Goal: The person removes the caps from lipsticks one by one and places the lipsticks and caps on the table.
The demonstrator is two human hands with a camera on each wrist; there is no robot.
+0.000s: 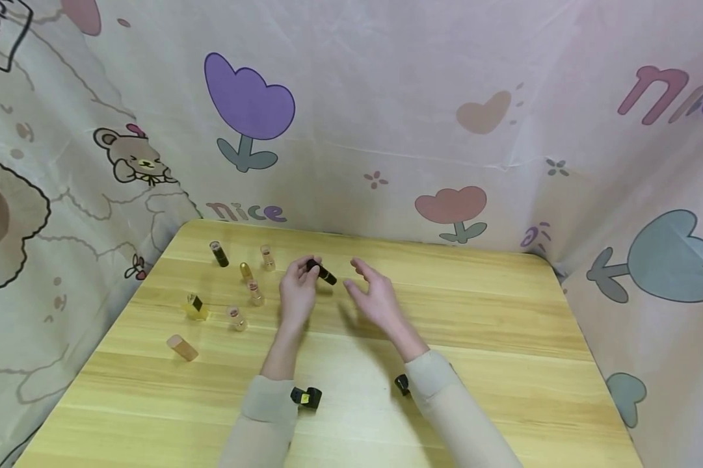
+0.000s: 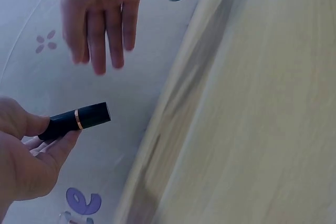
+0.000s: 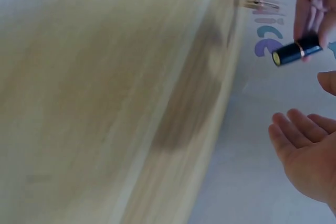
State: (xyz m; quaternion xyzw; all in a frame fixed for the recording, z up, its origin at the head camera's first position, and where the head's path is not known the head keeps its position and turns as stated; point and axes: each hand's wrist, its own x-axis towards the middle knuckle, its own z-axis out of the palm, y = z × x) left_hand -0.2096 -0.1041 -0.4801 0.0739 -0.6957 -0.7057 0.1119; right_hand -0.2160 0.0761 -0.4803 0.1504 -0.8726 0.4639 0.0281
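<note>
My left hand [image 1: 298,292] pinches a black lipstick tube [image 1: 326,275] with a thin gold band, held tilted above the table. Thumb and fingers grip one end in the left wrist view, and the banded part of the lipstick tube [image 2: 94,115] sticks out toward the right. Just right of it, my right hand [image 1: 376,296] is held apart from the tube, its fingers extended and nothing in it. The right wrist view shows that palm [image 3: 310,156] turned up, below the tube's yellowish end [image 3: 277,57].
Left on the wooden table [image 1: 503,325] stand a dark tube [image 1: 219,254], a gold tube [image 1: 246,272], several clear pinkish tubes [image 1: 268,258], a yellow bottle [image 1: 196,307] and a peach tube [image 1: 183,348]. Black wrist devices [image 1: 307,398] show near the sleeves. A printed curtain [image 1: 351,97] hangs behind.
</note>
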